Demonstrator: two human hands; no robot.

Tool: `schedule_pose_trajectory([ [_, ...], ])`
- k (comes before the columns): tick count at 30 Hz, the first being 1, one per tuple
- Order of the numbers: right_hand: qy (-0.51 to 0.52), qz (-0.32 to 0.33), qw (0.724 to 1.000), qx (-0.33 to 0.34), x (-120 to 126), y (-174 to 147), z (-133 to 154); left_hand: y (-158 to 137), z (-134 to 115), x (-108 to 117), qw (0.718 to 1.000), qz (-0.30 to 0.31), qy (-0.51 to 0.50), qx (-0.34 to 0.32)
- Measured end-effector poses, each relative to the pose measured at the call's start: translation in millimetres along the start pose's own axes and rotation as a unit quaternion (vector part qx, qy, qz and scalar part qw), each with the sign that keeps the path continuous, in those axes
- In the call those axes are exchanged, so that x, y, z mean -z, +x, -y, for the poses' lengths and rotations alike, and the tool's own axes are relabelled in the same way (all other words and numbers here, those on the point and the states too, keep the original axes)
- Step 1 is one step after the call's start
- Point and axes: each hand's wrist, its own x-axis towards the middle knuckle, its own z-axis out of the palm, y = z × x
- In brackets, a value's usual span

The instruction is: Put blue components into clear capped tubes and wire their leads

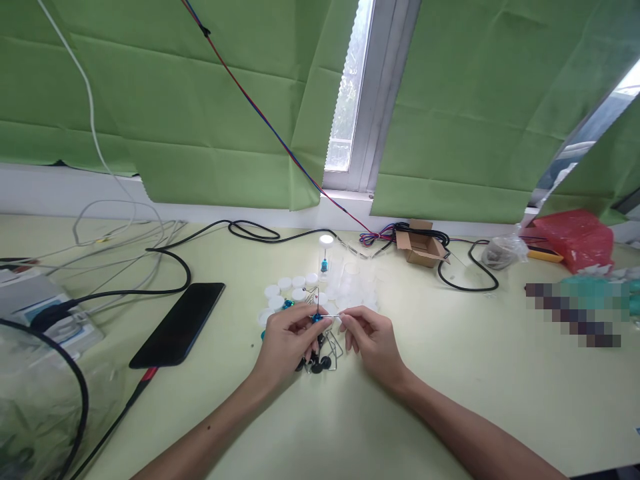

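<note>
My left hand (pixel 283 340) is closed, pinching a small shiny blue piece (pixel 317 318) with a thin wire standing up from it. Thumb and fingertips of my right hand (pixel 373 340) are pressed together on the end of a thin metal rod (pixel 332 316), which reaches across to the blue piece. Whether the rod passes into the piece is too small to tell. Below the hands lie bent metal wires (pixel 336 360) and black round-ended parts (pixel 317 367), partly hidden by my left fingers. White round caps (pixel 285 283) and clear plastic containers (pixel 351 283) are just beyond.
A clear vial (pixel 325 257) with a white cap stands upright, a blue piece inside. The phone (pixel 177 325) lies at left with a cable plugged in. Black cables (pixel 250 233) run along the back. At back right are an open cardboard box (pixel 423 247) and a red bag (pixel 575 239).
</note>
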Motion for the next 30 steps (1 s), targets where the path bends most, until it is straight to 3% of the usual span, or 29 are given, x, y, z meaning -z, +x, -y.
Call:
schedule_pose_trajectory([
  [14,0.053,0.007,0.996,-0.071,-3,0,7,0,5,0,1.0,-0.007,0.004,-0.015],
  [30,0.127,0.047,0.978,-0.156,-3,2,9,0,9,2,0.993,-0.002,0.074,-0.092],
])
